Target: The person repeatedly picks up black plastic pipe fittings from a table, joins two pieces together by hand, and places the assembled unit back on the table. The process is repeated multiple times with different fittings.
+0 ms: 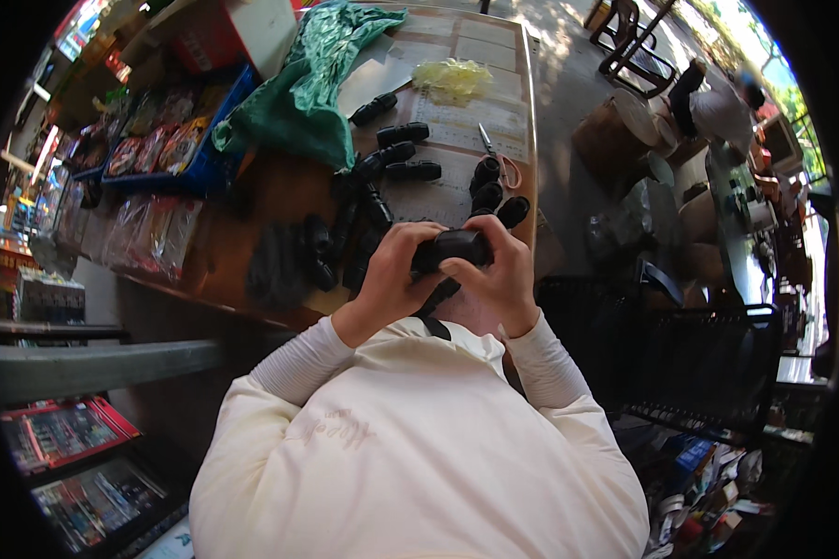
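Note:
Both my hands are closed around a black, stubby cylindrical piece (pixel 464 247) above the near edge of the table. My left hand (pixel 393 272) grips its left end, and my right hand (pixel 502 278) wraps its right side with the thumb across the front. The piece's exact kind is unclear; it is dark and rounded. Several similar black cylinders (pixel 403 133) lie loose beyond my left hand. A few more black pieces (pixel 486 186) sit just past my right hand, beside scissors (pixel 508 170) with pinkish handles. A dark grey heap (pixel 280 261) rests left of my hands.
A crumpled green plastic bag (pixel 312 88) and a pale yellow translucent pile (pixel 452 78) lie farther back on the table (pixel 494 51). At the left stands a blue crate (pixel 196 158) of packaged goods. A black mesh crate (pixel 699 359) is at my right. Another person (pixel 718 112) sits far right.

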`<state>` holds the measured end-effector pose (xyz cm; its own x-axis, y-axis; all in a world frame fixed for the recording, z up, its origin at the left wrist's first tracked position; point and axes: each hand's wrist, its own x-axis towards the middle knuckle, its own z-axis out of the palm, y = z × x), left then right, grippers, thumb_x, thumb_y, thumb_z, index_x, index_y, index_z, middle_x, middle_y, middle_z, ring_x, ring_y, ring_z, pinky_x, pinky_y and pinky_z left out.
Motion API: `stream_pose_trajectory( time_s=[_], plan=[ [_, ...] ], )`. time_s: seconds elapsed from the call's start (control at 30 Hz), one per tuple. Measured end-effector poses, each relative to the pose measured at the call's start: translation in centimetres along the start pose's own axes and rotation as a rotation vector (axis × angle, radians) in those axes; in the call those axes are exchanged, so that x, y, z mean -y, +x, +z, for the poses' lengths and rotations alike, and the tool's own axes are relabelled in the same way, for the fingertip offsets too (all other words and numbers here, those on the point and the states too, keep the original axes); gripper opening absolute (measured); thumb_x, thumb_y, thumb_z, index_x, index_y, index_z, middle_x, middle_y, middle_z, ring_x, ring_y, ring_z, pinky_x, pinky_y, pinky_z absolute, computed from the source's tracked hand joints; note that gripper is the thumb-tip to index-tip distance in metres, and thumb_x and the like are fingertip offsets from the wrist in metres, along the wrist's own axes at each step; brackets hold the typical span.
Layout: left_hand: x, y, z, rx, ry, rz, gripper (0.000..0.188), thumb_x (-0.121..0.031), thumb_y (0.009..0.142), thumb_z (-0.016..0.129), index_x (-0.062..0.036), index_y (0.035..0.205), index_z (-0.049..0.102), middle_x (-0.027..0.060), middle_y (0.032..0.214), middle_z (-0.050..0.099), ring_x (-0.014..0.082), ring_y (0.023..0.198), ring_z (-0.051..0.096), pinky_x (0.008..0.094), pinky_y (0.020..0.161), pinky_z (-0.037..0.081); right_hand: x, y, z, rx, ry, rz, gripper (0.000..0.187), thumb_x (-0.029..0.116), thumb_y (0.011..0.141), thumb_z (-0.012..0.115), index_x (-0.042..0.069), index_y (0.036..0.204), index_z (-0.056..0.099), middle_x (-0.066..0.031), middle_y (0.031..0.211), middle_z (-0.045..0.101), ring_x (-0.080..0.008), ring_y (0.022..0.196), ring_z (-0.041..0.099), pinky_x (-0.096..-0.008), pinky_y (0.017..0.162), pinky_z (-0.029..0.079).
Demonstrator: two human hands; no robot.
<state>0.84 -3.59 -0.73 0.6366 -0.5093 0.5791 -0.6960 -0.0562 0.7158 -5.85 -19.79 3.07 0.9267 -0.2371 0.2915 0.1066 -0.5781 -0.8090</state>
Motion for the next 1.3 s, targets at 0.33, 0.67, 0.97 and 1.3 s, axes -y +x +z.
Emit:
stream_pose_trajectory(
  time_s=[0.33,0.67,0.97,1.3],
  plan=[
    [1.5,-0.6,1.8,-0.068,-0.215,-0.169,0.038,-0.016,0.066,0.08,-0.0065,0.096,0.059,0.0096,0.09,0.062,0.0274,0.085,0.063,0.0351,0.077,0.05,2.9,0.3,1.8,-0.197,-0.19,-0.387,0.04,0.039,0.068,0.081,0.008,0.083,0.062,-0.0066,0.072,0.061,-0.0237,0.063,0.062,-0.0326,0.056,0.049],
    [0.1,-0.2,1.3,0.004,-0.15,-0.147,0.038,-0.014,0.066,0.08,-0.0051,0.096,0.059,0.0102,0.087,0.062,0.0254,0.08,0.063,0.0321,0.073,0.051,1.7,0.7,1.5,-0.156,-0.14,-0.47,0.04,0.038,0.065,0.081,0.007,0.078,0.061,-0.0071,0.067,0.058,-0.0255,0.06,0.06,-0.0341,0.055,0.048],
    [-0.6,0.0,0.9,0.126,-0.412,-0.276,0.034,-0.013,0.07,0.079,-0.0025,0.096,0.059,0.0082,0.089,0.065,0.0147,0.081,0.063,0.0292,0.07,0.051,2.7,1.7,0.8,-0.063,-0.138,-0.522,0.037,0.034,0.063,0.081,0.007,0.071,0.056,-0.008,0.063,0.057,-0.0273,0.056,0.058,-0.0355,0.053,0.046],
    [-0.4,0.6,-0.5,0.32,-0.686,-0.375,0.025,-0.012,0.072,0.077,-0.0039,0.089,0.06,0.0012,0.084,0.065,0.0098,0.08,0.062,0.0279,0.069,0.051,4.1,2.7,0.3,0.048,-0.134,-0.544,0.034,0.032,0.062,0.074,0.009,0.067,0.05,-0.0078,0.057,0.052,-0.0303,0.053,0.057,-0.0382,0.048,0.044]
  ],
)
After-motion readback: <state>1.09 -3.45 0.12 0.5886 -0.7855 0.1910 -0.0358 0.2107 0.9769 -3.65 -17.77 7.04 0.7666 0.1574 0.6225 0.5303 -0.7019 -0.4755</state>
